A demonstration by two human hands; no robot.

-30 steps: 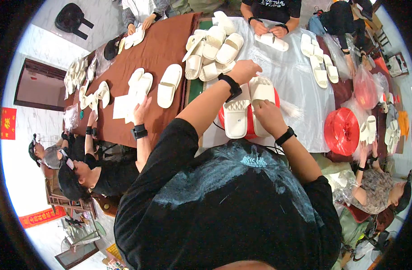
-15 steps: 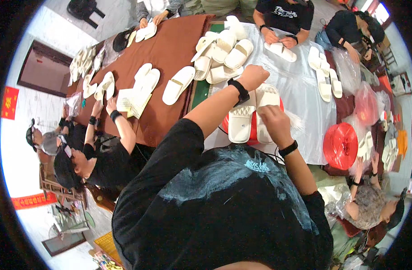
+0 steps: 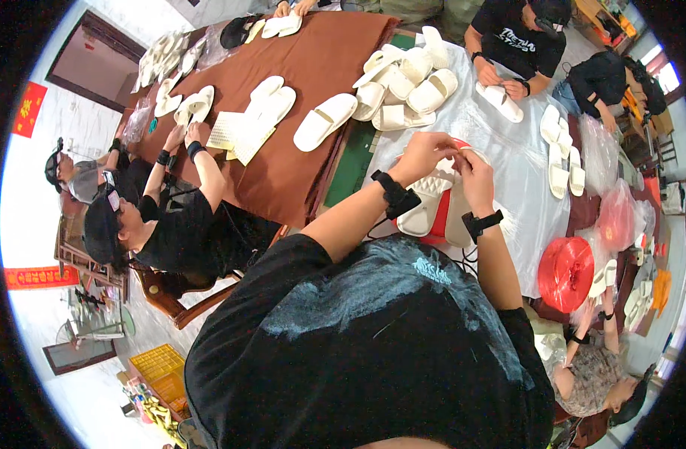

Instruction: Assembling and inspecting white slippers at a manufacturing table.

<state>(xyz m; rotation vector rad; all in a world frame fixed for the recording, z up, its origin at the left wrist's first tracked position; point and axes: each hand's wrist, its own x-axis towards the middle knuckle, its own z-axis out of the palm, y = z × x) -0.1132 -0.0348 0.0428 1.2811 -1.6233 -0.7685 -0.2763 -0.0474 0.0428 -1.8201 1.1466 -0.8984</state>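
Note:
A pair of white slippers [image 3: 416, 218] lies on the table before me, with something red [image 3: 438, 217] showing between and under them. My left hand [image 3: 427, 157] is over their far end, thumb and fingers drawn together. Beside it, my right hand [image 3: 474, 178] has its fingers pinched, and the fingertips of both hands nearly meet. What they hold, if anything, is too small to make out. My hands and wrists hide part of the slippers.
Beyond my left hand lies a heap of white slippers [image 3: 410, 78]. A single white slipper [image 3: 325, 122] rests on the brown cloth [image 3: 272, 176]. A red roll [image 3: 565, 275] stands to the right. Across the table, a person [image 3: 516, 45] handles a slipper; others work at both sides.
My left hand has come down and back toward the slippers. My right hand has moved up to meet it, and the fingers of both are now together. The view has also shifted.

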